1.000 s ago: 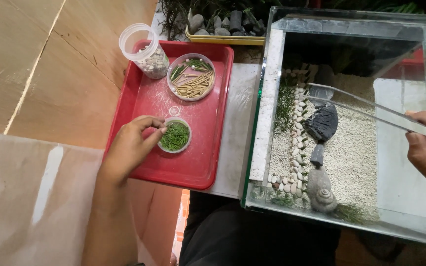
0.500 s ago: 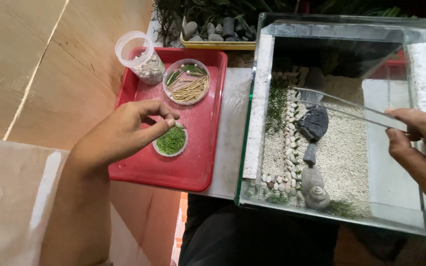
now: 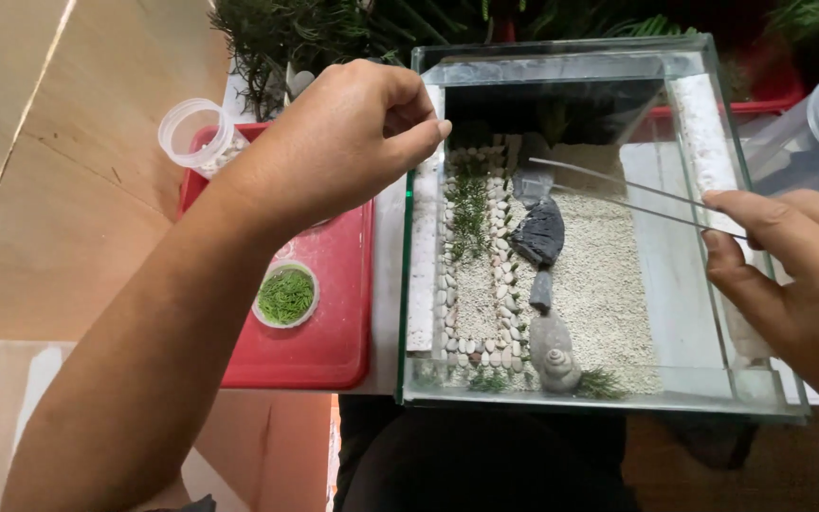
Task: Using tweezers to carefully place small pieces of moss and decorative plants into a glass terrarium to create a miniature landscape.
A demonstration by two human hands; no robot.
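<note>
- Tweezers (image 3: 618,194): long, metal, held in right hand (image 3: 789,275), tips open over sand inside tank (image 3: 409,284), near dark rock (image 3: 540,232).
- Right hand fingers closed round tweezer ends at tank's right wall.
- Left hand (image 3: 334,142) above tank's left rim, thumb and forefinger pinched together; can't tell if anything is between them.
- Tank holds pebble rows, green sprigs, grey stones, a snail shell (image 3: 556,365) at front.
- Red tray (image 3: 334,332) just left of tank, with small dish of greens (image 3: 286,294) and clear cup (image 3: 196,133).
</note>
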